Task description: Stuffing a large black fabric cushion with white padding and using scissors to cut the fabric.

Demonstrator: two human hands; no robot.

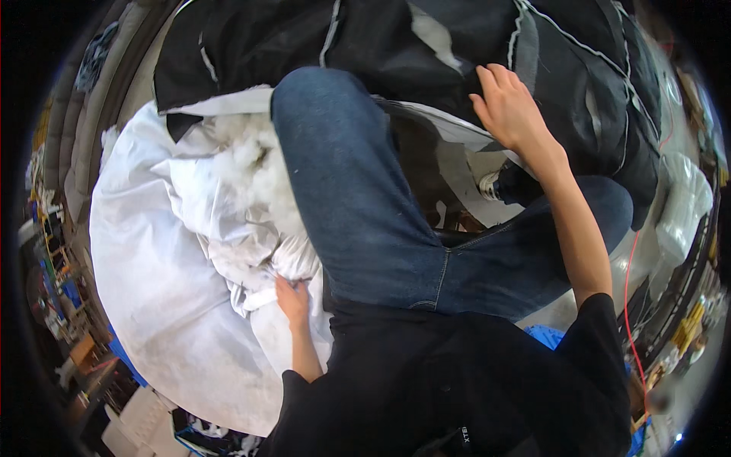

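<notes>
At my left side, my left hand is down on a bunched white fabric bag, its fingers closed on a fold near my hip; the fingertips are partly hidden in the cloth. Fluffy white stuffing shows in the opening of the bag, beside my left thigh. My right hand rests on a large black fabric cover, with the fingers stretched out and nothing held. The cover has pale seam edges and a white underside along its near edge, and it lies across the far side beyond my knees.
Grey cushioned furniture stands at the far left. A clear plastic-wrapped bundle lies on the right, with a red cord running beside it. Behind me on the left are a beige chair-like piece and a dark box.
</notes>
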